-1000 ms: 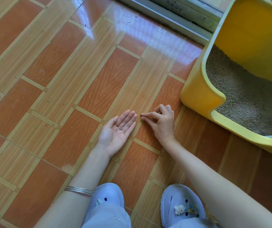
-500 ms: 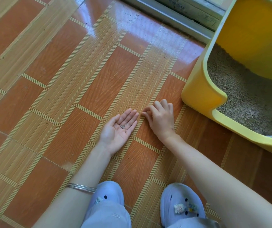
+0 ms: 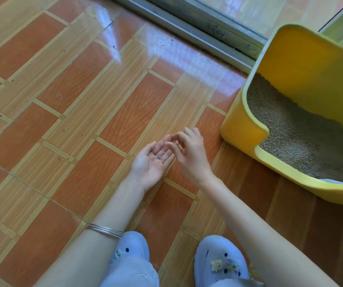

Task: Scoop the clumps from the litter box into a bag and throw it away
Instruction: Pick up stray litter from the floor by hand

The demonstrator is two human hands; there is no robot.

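You have one view only, from the wide-angle camera on your head. It looks forward and steeply down at the glossy orange and tan tiled floor (image 3: 63,121), which is near and fills most of the frame. Your arms (image 3: 112,204) enter from the bottom edge, beside the pale blue clogs (image 3: 220,257). The yellow plastic litter box (image 3: 243,129) is cut by the right edge, and the grey metal door track (image 3: 187,27) crosses the top.

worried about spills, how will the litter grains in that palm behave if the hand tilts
The litter grains are tiny, loose and separate, so they would probably roll off and scatter on the glossy floor. Only a few lie in the cupped left hand, so they are likely light.
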